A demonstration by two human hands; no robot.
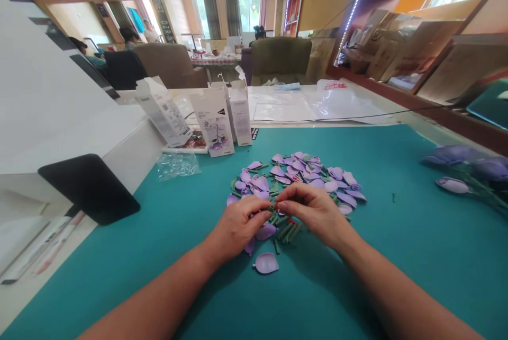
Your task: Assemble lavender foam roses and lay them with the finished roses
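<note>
Well left of the pile of purple petals and green pieces [301, 165], a black tablet [91, 189] leaned back; a forearm swung that way could have knocked it. Just beyond the pile's left side, crumpled clear plastic [178, 165] and upright boxes [214, 128] stood near enough to topple if a sleeve or wrist caught them. At the pile's near side, the left hand [240, 221] pinched a small green piece [272, 207] between thumb and finger. A slack pinch could have dropped it into the pile, where matching colours would have hidden it. The right hand [315, 210] met it there, thumb and fingertip drawn together; whether it gripped anything was too small to tell. Short green stems [291, 231] lay beneath the hands, likely to roll if brushed, and a lone petal [266, 264] lay nearer still, liable to be swept by a wrist. Right of the pile, a tiny green bit [393, 197] could easily have been overlooked.

As for room, the green mat [138, 250] spread left of the pile towards a white ledge, and right of it up to purple flowers [452, 154], which limited reach there.
</note>
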